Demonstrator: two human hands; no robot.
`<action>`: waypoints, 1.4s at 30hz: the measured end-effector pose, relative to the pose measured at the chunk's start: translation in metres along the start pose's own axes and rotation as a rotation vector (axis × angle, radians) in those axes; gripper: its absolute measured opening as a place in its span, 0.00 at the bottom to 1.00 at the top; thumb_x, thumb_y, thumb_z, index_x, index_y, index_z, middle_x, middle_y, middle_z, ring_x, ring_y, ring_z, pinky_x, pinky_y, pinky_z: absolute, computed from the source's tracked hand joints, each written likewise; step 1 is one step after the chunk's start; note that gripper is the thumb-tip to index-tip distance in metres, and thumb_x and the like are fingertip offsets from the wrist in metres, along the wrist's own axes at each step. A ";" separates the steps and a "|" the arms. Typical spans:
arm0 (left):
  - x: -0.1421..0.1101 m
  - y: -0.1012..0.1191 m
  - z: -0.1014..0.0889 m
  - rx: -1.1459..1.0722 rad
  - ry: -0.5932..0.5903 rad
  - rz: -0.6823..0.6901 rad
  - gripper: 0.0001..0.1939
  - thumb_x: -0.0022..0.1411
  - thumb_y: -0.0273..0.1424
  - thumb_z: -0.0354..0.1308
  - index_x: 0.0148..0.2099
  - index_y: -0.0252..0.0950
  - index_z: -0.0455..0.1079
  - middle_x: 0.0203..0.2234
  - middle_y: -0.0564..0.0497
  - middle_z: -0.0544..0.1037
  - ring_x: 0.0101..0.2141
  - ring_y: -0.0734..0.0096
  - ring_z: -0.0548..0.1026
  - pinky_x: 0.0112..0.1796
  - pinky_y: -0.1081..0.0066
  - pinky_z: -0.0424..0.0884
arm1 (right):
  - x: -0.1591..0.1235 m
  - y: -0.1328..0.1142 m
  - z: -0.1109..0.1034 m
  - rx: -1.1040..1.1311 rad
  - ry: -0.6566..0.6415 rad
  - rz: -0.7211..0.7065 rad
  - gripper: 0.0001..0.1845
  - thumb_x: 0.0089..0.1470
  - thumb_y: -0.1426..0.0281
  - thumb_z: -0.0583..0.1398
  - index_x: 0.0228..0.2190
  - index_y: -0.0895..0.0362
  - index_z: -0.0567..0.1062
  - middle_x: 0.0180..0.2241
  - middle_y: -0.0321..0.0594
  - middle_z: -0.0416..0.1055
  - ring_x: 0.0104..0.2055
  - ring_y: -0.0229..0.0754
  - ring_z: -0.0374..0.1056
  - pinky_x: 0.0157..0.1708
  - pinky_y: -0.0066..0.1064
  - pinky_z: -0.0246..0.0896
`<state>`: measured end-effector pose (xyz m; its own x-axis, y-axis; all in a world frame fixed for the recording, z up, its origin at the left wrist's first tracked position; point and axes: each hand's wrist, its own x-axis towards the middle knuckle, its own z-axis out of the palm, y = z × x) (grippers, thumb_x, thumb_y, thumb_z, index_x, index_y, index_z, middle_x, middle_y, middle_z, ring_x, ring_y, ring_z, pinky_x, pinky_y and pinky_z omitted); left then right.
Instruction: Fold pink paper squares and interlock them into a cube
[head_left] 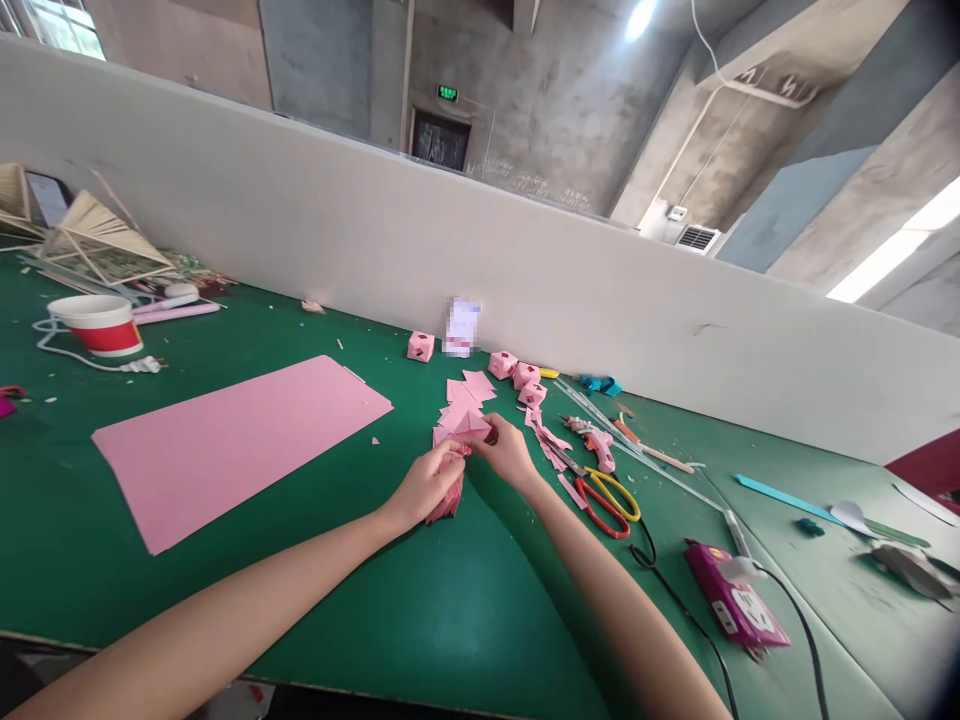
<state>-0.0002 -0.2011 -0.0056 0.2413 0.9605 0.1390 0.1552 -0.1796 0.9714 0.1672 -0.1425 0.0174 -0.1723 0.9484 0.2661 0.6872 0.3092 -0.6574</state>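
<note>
My left hand (426, 487) and my right hand (507, 450) meet at the middle of the green table. Between their fingertips is a folded piece of pink paper (471, 425), with creases showing on its upper face. Both hands are closed on it. Under and beside my left hand lies a stack of folded pink paper pieces (444, 505), partly hidden by the fingers. Just beyond the hands, loose pink paper squares (466, 388) overlap one another. Several folded pink paper cubes (502, 364) with dark openings sit farther back.
A large pink sheet (240, 450) lies left. Scissors (606, 503) with red and yellow handles, a pink glue gun (598, 443) and paper scraps are right. A purple power strip (735, 595) with cords lies nearer. A paper cup (97, 325) stands far left; a white partition (337, 240) borders the back.
</note>
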 end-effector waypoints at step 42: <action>0.001 0.003 0.002 -0.093 -0.017 0.001 0.13 0.65 0.40 0.49 0.42 0.38 0.68 0.30 0.50 0.78 0.35 0.66 0.76 0.42 0.68 0.69 | -0.053 -0.043 -0.037 0.107 -0.305 -0.129 0.15 0.62 0.66 0.54 0.34 0.54 0.81 0.32 0.36 0.79 0.31 0.41 0.73 0.31 0.29 0.66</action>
<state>0.0023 -0.2014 -0.0031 0.2580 0.9563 0.1375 0.0652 -0.1593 0.9851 0.1731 -0.2087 0.0576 -0.4675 0.8730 0.1394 0.5708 0.4184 -0.7064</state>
